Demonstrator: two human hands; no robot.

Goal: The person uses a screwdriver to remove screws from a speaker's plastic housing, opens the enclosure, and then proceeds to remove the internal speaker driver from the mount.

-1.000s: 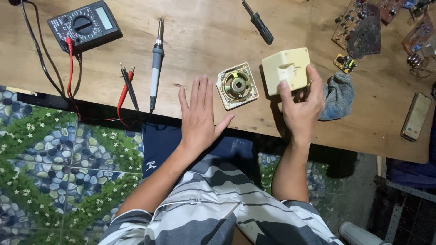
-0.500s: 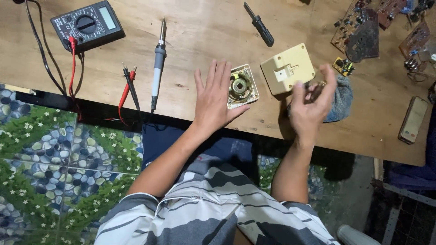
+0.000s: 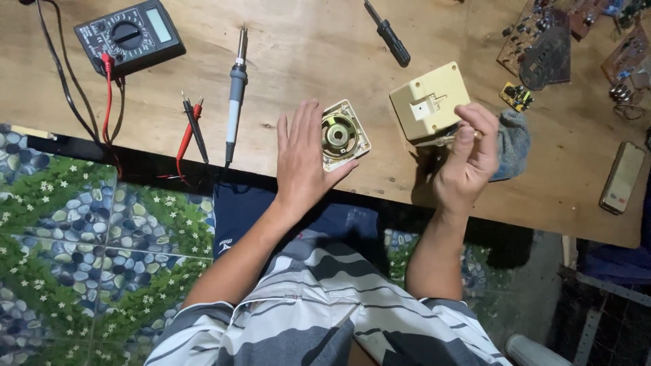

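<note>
On the wooden counter [image 3: 325, 61], the left hand [image 3: 302, 159] lies flat, fingers spread, touching a square cream speaker panel [image 3: 344, 134]; the right hand [image 3: 468, 156] pinches the cream plastic box casing [image 3: 430, 102]. Steadying both parts seems wise near the grey cloth [image 3: 512, 142]

Around the one multimeter [image 3: 130, 34]: two probes [image 3: 191, 130], one soldering iron [image 3: 235, 91], one screwdriver [image 3: 388, 34], two cream housing parts [image 3: 429, 102], one grey cloth [image 3: 513, 142], several circuit boards [image 3: 542, 47].
</note>
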